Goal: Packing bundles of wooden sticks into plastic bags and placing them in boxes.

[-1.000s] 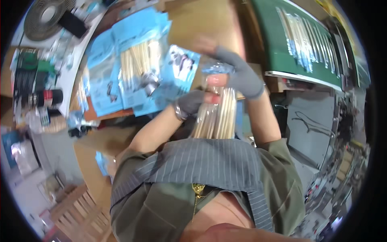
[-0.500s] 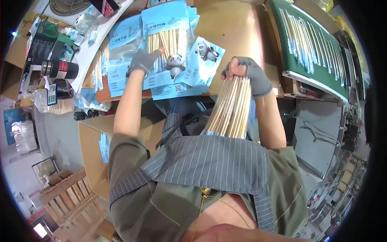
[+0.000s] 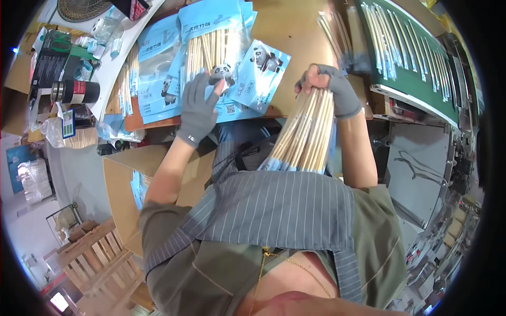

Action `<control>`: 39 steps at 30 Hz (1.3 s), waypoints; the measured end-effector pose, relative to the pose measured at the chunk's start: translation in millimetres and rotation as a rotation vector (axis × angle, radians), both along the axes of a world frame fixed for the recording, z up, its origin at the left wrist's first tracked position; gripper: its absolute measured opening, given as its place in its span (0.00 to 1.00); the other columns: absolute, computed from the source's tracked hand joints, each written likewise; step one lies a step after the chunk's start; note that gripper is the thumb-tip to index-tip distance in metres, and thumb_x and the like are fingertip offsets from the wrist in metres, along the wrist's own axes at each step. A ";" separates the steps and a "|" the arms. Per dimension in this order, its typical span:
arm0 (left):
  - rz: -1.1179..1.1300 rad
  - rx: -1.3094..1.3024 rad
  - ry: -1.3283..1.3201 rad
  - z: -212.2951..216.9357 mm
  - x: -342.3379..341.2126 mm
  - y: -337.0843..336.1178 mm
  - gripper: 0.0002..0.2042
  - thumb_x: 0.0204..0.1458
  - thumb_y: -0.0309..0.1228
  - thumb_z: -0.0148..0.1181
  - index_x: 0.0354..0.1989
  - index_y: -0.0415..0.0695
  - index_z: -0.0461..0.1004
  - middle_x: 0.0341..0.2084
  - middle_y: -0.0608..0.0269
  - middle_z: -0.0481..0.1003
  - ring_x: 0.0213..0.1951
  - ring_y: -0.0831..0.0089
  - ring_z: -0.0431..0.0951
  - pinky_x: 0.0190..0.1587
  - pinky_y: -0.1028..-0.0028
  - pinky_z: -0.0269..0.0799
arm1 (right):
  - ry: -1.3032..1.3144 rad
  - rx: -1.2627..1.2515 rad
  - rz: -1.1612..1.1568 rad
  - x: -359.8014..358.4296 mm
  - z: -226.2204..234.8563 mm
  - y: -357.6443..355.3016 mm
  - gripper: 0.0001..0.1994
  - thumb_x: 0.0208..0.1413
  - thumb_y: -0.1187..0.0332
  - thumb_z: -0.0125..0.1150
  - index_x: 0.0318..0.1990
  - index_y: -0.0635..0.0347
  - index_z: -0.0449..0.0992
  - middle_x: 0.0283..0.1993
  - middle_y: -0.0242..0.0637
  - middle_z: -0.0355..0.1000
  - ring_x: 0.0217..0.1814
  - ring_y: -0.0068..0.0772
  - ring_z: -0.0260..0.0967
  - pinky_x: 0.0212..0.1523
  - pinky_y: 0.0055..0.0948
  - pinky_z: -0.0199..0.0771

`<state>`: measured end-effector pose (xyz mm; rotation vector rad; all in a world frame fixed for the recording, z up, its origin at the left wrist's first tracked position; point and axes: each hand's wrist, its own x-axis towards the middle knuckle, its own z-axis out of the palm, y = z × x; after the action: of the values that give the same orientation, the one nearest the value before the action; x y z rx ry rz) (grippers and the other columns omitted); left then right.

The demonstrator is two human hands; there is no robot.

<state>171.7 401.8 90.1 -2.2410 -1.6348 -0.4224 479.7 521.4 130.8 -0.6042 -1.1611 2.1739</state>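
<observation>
My right hand (image 3: 337,90), in a grey fingerless glove, is closed around the top of a bundle of wrapped chopsticks (image 3: 303,131). The bundle hangs toward my apron, its light-blue wrapper ends lowest. My left hand (image 3: 200,108), gloved the same way, has its fingers stretched out over the lower edge of a blue-and-clear pouch (image 3: 213,21). Chopsticks show through that pouch's window, above a printed panda. Whether the fingertips press on the pouch I cannot tell. Right of it lies a flat blue panda packet (image 3: 262,76).
More blue pouches (image 3: 158,39) lie at the left of the table (image 3: 290,26). Wrapped chopsticks rest in a row on a green conveyor belt (image 3: 421,87) at the right. A black flask (image 3: 76,92) stands far left. An open cardboard box (image 3: 118,197) sits below the table's left side.
My left hand has come down from the pouch's window to its lower edge, fingers now spread. Wrapped chopsticks now show at the belt's near-left side. The right hand keeps its bundle.
</observation>
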 end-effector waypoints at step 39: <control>0.238 -0.551 -2.179 -5.1 -42.2 119.6 0.14 0.51 0.37 0.59 0.41 0.41 0.74 0.30 0.61 0.78 0.29 0.70 0.79 0.31 0.72 0.76 | -0.015 0.097 -0.058 13.6 -8.0 -14.4 0.10 0.47 0.64 0.56 0.24 0.62 0.71 0.25 0.40 0.70 0.37 0.39 0.70 0.46 0.34 0.68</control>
<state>129.5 521.5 85.1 -1.0264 -2.7145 -3.3092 493.3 507.0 122.8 -0.6058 -1.2344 2.0546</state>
